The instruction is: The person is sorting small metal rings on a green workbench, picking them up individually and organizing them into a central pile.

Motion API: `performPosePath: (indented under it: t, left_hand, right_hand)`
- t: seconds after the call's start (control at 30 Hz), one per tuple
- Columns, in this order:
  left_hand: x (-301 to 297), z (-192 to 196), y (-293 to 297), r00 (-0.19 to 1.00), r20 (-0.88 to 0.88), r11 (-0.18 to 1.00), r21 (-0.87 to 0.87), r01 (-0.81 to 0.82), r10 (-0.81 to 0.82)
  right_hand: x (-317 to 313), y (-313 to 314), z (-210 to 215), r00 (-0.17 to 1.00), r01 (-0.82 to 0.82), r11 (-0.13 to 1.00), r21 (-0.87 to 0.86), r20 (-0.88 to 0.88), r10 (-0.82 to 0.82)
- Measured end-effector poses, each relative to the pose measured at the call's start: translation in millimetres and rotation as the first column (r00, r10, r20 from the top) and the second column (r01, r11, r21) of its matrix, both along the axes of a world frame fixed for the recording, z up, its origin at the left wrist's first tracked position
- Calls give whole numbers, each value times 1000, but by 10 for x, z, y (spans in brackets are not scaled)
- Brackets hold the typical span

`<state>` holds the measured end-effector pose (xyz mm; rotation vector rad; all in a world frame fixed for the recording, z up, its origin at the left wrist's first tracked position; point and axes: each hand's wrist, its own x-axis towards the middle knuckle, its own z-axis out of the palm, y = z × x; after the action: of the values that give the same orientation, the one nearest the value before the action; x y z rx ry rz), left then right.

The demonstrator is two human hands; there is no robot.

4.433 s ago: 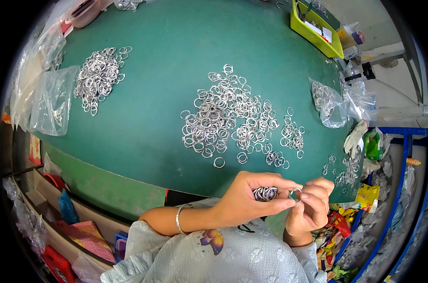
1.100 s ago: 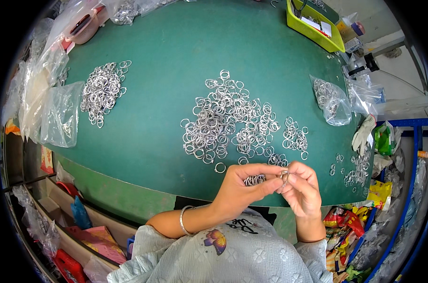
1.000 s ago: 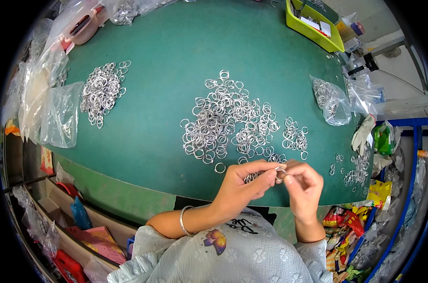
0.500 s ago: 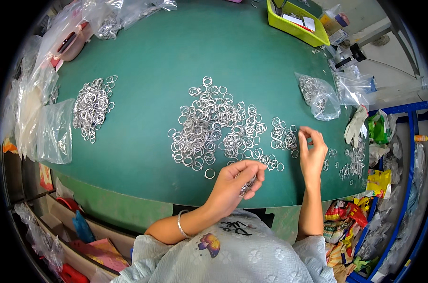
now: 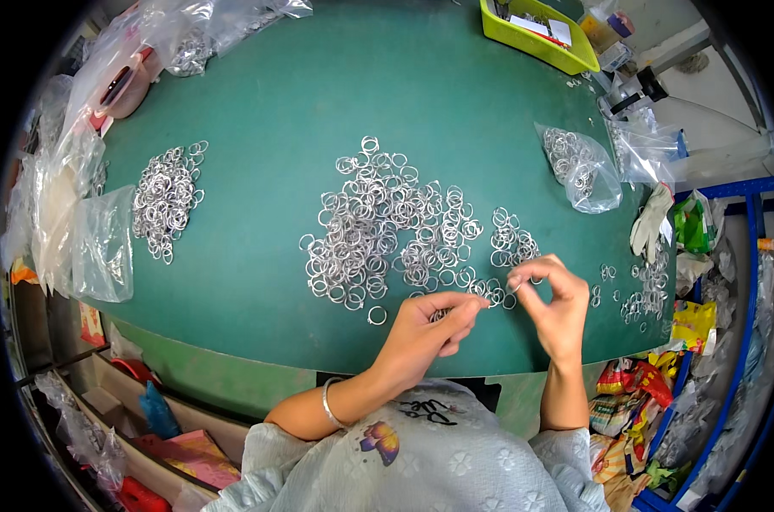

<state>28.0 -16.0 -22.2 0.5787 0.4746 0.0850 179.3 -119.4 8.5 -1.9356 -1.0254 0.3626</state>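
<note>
Silver metal rings lie in a big loose heap [image 5: 395,230] at the middle of our green table [image 5: 259,111]. Our left hand [image 5: 425,328] rests near the table's front edge, fingers curled around a small bunch of rings [image 5: 442,313]. Our right hand [image 5: 553,303] is just beside it, thumb and forefinger pinched on a single ring [image 5: 515,282] at the heap's right fringe. A second pile of rings [image 5: 165,200] sits well apart to the left, next to clear plastic bags [image 5: 97,243]. A bag of rings [image 5: 579,166] and a yellow-green tray [image 5: 536,34] stand at the far right.
</note>
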Motion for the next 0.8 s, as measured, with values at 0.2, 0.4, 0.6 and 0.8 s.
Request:
performPosePath:
  t: [0.2, 0.4, 0.6, 0.8]
  left_hand:
    - [24, -56, 83, 984, 52, 985, 22, 169, -170]
    - [-4, -11, 51, 986, 0, 971, 171, 165, -168]
    - [-30, -20, 57, 977, 148, 978, 161, 129, -153]
    - [-43, 92, 56, 982, 152, 959, 275, 67, -112]
  right_hand:
    - [-275, 57, 207, 906, -283, 959, -20, 323, 274]
    - [-325, 70, 223, 903, -318, 948, 25, 314, 295]
    - [-360, 43, 260, 947, -280, 958, 61, 184, 265]
    - [-379, 14, 257, 941, -337, 941, 35, 42, 336]
